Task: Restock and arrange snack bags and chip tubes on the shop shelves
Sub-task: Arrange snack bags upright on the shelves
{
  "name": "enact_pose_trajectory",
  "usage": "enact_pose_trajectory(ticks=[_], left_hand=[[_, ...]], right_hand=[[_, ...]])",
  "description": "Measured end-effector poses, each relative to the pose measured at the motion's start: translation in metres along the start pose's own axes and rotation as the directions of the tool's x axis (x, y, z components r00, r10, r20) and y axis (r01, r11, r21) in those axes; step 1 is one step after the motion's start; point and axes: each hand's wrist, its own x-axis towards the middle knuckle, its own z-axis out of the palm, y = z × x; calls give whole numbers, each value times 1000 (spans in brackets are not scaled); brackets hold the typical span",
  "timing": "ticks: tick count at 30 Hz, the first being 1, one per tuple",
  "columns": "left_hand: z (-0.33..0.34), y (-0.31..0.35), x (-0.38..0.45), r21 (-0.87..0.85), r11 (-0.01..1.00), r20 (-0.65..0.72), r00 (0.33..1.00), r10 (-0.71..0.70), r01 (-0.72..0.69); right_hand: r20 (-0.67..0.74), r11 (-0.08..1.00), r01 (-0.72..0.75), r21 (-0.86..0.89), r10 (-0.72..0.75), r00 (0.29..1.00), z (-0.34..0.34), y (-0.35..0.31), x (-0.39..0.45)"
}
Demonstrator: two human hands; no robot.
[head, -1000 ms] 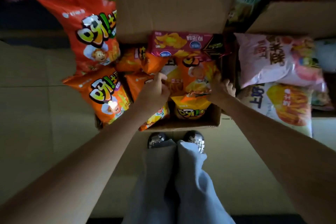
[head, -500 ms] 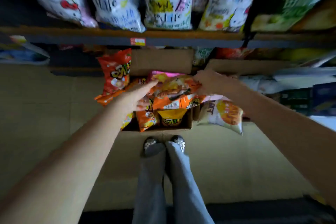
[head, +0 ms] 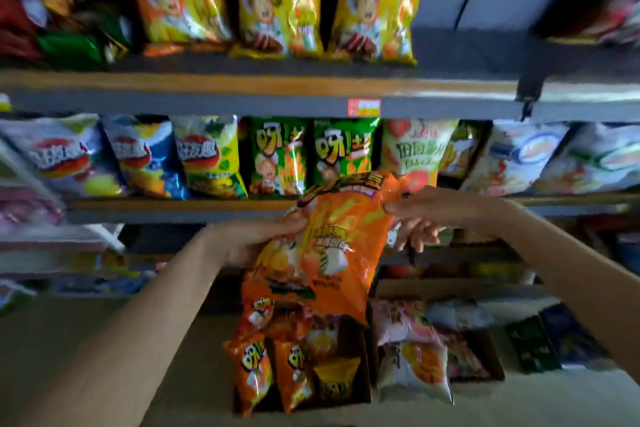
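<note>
I hold an orange snack bag [head: 325,246] up in front of the shelves. My left hand [head: 249,239] grips its left edge, thumb on the front. My right hand [head: 422,215] pinches its upper right corner, with the lower fingers hanging loose behind the bag. Below it a cardboard box [head: 360,392] on the floor holds several more orange bags [head: 256,367]. The middle shelf [head: 180,206] behind the bag carries green bags [head: 277,156] of the same brand. The top shelf [head: 242,87] carries yellow and orange ones [head: 277,0].
A second box [head: 491,360] at the right holds pink and white bags [head: 412,357]. White and blue bags [head: 114,156] fill the middle shelf's left side. A grey upright [head: 530,80] stands at the right. A red price tag [head: 363,107] sits on the top shelf edge. Beige floor lies at the lower left.
My view has swung up from the box to the shelves. Both hands have lifted one orange bag out of the box and raised it to the height of the middle shelf.
</note>
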Motion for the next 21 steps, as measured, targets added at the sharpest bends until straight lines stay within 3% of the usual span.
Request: enact_pose_trajectory(ticks=[3,5,7,9,12,17,21], left_hand=[[16,37,-11,59,977,8,979,206,-206],[33,66,-18,117,946,17,953,301,-301],[50,86,-13,260,887,-62,910,409,-381],[62,103,-2,403,800,-144,832,536,-445],[81,128,12,529,697,-215,718,662,-484],[110,161,34,616,634,-215,675,706,-467],[114,180,45,585,645,-255,644,721,-491]], right_hand=[[-194,973,190,132,-163,967,-11,-37,-40],[-357,953,241,184,-164,920,-26,-45,-57],[-510,941,262,214,-121,851,-41,-48,-68],[-620,932,276,233,-76,781,-51,-50,-77],[-625,914,283,290,-43,779,-63,-49,-92],[-483,964,237,121,-152,863,-88,-45,-91],[-600,915,341,215,-152,785,-123,-42,-69]])
